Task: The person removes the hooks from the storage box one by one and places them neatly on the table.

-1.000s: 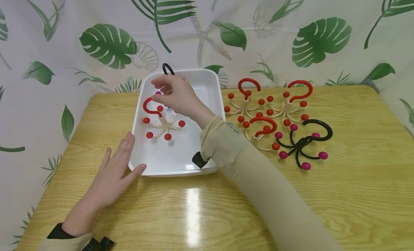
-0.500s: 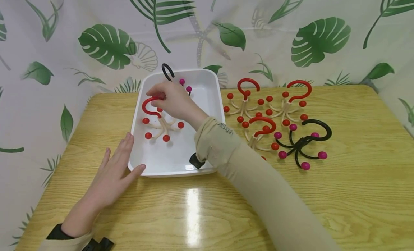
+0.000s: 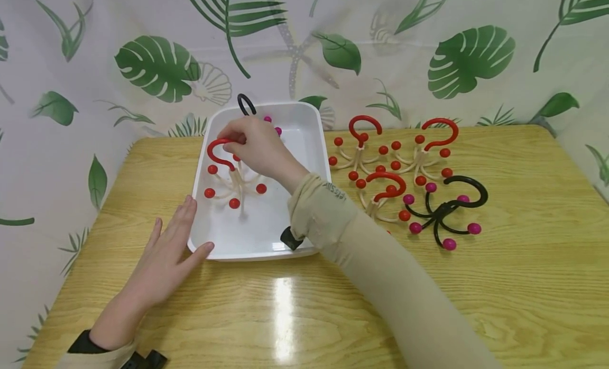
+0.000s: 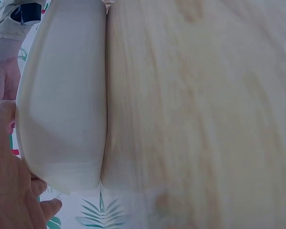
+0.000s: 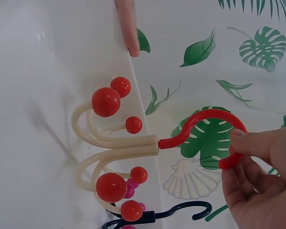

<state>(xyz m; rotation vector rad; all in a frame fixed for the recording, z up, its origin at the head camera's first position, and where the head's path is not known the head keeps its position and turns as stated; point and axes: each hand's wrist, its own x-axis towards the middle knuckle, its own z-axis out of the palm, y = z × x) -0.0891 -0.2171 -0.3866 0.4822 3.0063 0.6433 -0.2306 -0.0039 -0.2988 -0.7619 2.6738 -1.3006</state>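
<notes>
In the head view my right hand (image 3: 259, 147) pinches the red hook of a cream hook hanger (image 3: 233, 181), whose curved arms end in red balls. The right wrist view shows thumb and fingertips at the tip of that red hook (image 5: 207, 114), with the arms hanging over the tray floor and a shadow beneath them. My left hand (image 3: 164, 252) lies with straight fingers against the left side of the white tray (image 3: 257, 252), thumb at its front corner. Behind my right hand, a black hook hanger (image 3: 246, 104) with magenta balls stands in the tray, partly hidden.
Right of the tray, several more hook hangers stand on the wooden table (image 3: 533, 284): a black one (image 3: 444, 208) with magenta balls, and cream ones with red hooks, such as the front one (image 3: 376, 202). A leaf-print cloth (image 3: 380, 52) hangs behind the table.
The right hand has moved from above the cream hanger to pinching its red hook. That hanger has risen slightly and shifted left. The left hand has stayed against the tray.
</notes>
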